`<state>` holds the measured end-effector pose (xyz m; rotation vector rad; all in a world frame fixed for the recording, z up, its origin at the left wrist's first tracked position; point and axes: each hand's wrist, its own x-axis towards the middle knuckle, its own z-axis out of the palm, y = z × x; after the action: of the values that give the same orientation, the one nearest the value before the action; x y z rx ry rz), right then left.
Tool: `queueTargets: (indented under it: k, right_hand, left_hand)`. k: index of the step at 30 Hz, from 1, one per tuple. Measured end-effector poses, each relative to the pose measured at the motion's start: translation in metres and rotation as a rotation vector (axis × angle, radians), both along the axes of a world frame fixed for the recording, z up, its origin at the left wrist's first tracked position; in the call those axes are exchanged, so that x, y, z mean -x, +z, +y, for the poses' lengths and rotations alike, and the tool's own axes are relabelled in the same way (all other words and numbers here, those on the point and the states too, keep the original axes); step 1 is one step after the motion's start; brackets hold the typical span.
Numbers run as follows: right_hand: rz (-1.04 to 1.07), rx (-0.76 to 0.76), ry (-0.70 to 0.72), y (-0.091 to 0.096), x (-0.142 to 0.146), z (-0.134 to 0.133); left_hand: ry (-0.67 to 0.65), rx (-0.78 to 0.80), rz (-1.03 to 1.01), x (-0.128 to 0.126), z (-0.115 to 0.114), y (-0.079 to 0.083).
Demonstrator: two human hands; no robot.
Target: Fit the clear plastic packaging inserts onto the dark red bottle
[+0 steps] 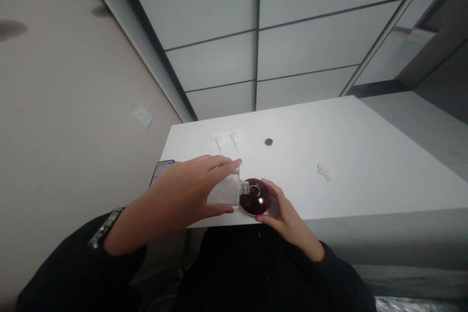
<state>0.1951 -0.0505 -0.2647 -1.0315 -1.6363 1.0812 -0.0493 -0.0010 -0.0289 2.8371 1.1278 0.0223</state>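
Observation:
My left hand (183, 192) is wrapped round a clear rectangular bottle (224, 194) tipped on its side, its neck pointing right. The neck meets the top of a round dark-red container (256, 198), which my right hand (288, 219) cups from the right and below. Both sit at the near edge of a white table (365, 156). I wear black sleeves, and a dark band is on my left wrist.
A phone (161, 171) lies at the table's left edge. Two white pump heads (226, 141) lie further back, a small black cap (269, 142) beside them, and a crumpled white wad (323, 171) to the right. A beige wall with a switch plate (143, 117) is left.

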Motion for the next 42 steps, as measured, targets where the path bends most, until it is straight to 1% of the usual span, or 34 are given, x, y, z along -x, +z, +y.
queueTargets:
  k: [5, 14, 22, 25, 32, 42]
  right_hand:
    - [-0.004, -0.017, -0.001, -0.001, 0.0, 0.0]
    - [-0.013, -0.034, -0.002, -0.001, -0.001, 0.0]
    - [-0.012, -0.035, 0.001, 0.0, -0.001, -0.001]
    - [-0.008, -0.03, 0.001, -0.001, -0.001, 0.0]
    - [-0.009, -0.049, -0.001, -0.004, -0.001, 0.0]
    - [-0.009, -0.057, -0.004, -0.002, -0.001, 0.0]
  left_hand:
    - [0.002, -0.004, 0.012, -0.001, 0.0, 0.001]
    - [-0.003, -0.019, 0.102, -0.006, 0.0, 0.004]
    - [-0.011, -0.014, 0.099, -0.005, 0.001, 0.005]
    - [-0.018, -0.022, 0.13, -0.005, 0.001, 0.006]
    - [-0.008, -0.022, 0.183, -0.011, -0.001, 0.012]
    - [-0.01, -0.014, 0.264, -0.019, -0.001, 0.021]
